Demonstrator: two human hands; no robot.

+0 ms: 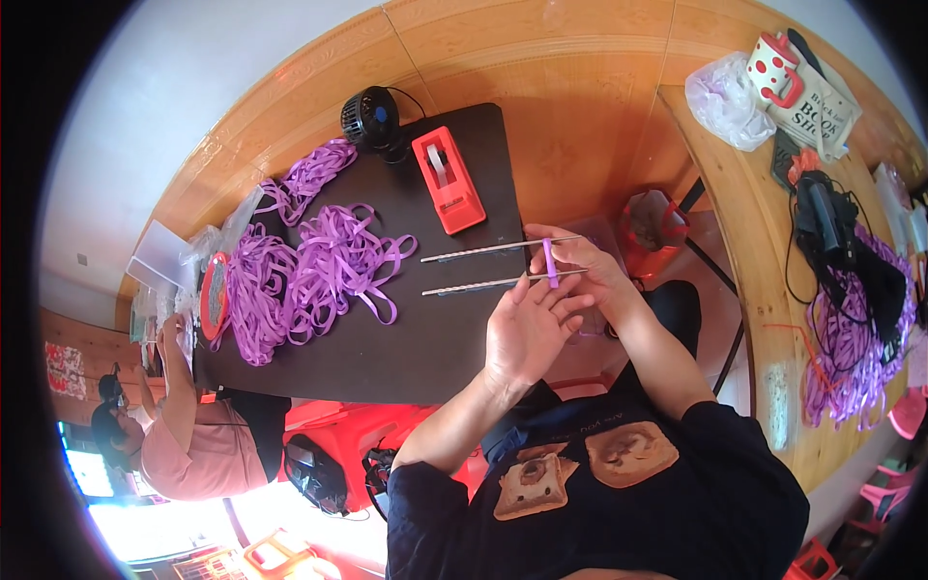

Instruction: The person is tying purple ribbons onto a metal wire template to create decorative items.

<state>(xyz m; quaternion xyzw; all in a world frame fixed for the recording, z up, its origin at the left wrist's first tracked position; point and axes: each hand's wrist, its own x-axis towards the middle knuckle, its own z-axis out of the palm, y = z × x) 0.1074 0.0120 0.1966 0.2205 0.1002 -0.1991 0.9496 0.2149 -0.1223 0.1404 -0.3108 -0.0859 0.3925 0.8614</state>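
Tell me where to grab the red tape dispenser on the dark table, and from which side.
Grip the red tape dispenser across its long sides near the middle, coming from above. It lies flat on the dark table; its long sides look free, with the small black fan just off its far end.

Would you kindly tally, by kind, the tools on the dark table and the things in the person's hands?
Metal rods: 2
Red tape dispenser: 1
Small black fan: 1
Purple strip held across the rods by left hand and right hand: 1
Total: 5
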